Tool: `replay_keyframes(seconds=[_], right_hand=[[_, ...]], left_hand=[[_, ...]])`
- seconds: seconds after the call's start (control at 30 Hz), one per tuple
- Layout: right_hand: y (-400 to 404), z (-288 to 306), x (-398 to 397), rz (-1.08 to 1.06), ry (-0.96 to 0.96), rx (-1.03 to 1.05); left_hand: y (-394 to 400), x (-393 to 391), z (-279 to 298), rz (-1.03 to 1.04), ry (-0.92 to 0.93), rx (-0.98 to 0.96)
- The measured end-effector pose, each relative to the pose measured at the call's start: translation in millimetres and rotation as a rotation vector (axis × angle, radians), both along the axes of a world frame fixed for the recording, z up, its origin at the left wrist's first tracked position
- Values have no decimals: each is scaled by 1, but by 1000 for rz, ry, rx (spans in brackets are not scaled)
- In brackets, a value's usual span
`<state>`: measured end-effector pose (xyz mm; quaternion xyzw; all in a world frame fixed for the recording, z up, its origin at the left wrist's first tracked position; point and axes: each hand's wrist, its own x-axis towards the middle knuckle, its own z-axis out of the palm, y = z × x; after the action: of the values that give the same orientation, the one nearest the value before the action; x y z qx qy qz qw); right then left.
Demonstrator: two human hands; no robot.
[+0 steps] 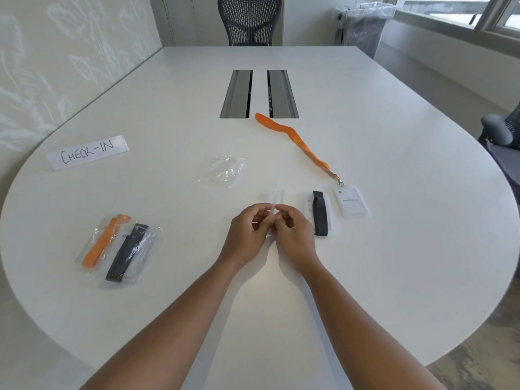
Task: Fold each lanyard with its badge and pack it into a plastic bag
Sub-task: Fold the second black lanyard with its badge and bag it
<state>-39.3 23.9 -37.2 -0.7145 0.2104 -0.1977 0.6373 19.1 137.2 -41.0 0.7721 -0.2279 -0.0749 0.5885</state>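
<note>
My left hand [247,235] and my right hand [292,232] meet at the table's middle, both pinching the near edge of a clear plastic bag [274,197] that stretches away from my fingers. Just right of my right hand lies a folded black lanyard [320,213] on its badge. Further right, an orange lanyard [295,140] lies stretched out, clipped to a white badge [351,202]. A second empty clear bag [223,170] lies crumpled beyond my hands. At the left, a packed bag with an orange lanyard [105,242] sits beside a packed bag with a black lanyard [128,253].
A paper sign reading CHECK-IN [87,152] stands at the far left. Two cable slots [259,94] are set into the white table [394,263]. A mesh office chair [249,19] stands at the far end, another chair [503,133] at the right edge.
</note>
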Motion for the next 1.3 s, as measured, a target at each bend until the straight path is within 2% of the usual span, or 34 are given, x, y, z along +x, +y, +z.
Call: replay_keyframes(seconds=[0.13,0.27,0.53,0.93,1.07,1.3], right_hand=[[2,-3,1,-11,11,-88],[3,-5,-3,-23,0,-88],[1,-6,-9,-16,12,-122],[1,-4,-27,33,6,-280],[2,-3,-31,21,27,-278],[4,-4,-33,-57,45,-158]], left_hand=[[1,0,-2,39,-30,12],[4,-2,-1,68,-34,7],[5,-7,5,10,10,-5],[16,-15,2,-23,67,-12],[19,-18,2,-35,74,17],[22,-22,3,-55,51,24]])
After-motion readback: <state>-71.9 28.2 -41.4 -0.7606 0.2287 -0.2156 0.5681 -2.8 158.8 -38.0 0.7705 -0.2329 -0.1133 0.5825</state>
